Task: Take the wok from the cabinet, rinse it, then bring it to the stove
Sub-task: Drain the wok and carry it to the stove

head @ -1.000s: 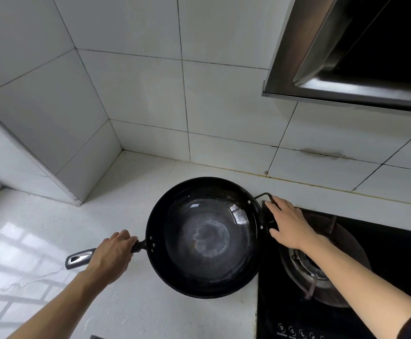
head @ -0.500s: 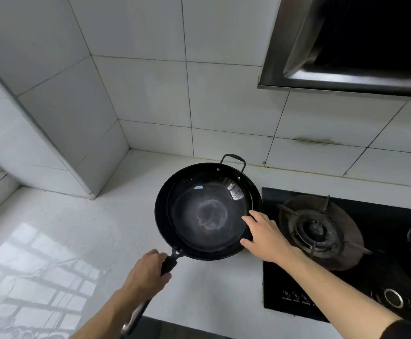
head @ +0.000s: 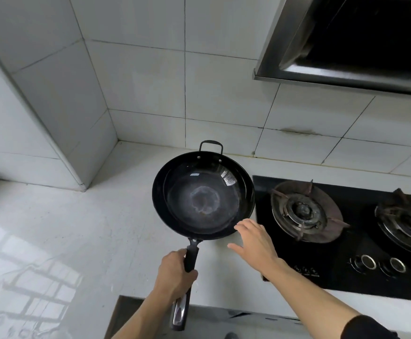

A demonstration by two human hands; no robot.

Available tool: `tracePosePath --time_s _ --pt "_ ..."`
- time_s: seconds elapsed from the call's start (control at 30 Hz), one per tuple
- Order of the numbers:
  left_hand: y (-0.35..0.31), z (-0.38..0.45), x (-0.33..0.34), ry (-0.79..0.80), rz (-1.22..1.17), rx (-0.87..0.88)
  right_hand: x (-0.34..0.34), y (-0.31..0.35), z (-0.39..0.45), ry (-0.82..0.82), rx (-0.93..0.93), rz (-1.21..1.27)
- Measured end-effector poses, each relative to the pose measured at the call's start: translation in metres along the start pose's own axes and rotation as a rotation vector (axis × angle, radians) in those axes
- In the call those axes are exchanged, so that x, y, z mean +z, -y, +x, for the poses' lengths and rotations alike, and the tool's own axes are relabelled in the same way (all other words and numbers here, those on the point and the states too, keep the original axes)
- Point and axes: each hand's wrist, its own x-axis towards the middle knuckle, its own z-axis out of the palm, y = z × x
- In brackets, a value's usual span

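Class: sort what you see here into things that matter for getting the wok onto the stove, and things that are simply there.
Part of the job: wok; left hand gripping its long handle; right hand, open beside the rim; near burner.

Simply there: range hood; far burner; knobs; countertop.

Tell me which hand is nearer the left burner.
Right. The right hand hovers open just left of the left burner, by the wok rim; the left hand grips the wok's handle, farther away.

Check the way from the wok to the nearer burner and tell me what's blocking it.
Nothing visible blocks it. The wok, gripped by the left hand, sits on the counter just left of the nearer burner, which is bare. The right hand hovers open by the wok's rim, off that path.
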Motion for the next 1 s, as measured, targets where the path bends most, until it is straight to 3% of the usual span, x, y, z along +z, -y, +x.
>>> tracePosePath --time_s 0.4,1.0 --pt "-0.021 0.006 0.015 0.032 0.147 0.008 -0.013 -0.026 0.019 -0.032 -0.024 0.006" --pt "-0.047 0.005 0.036 0.043 0.18 0.018 -0.016 -0.055 0.007 -0.07 0.002 0.047"
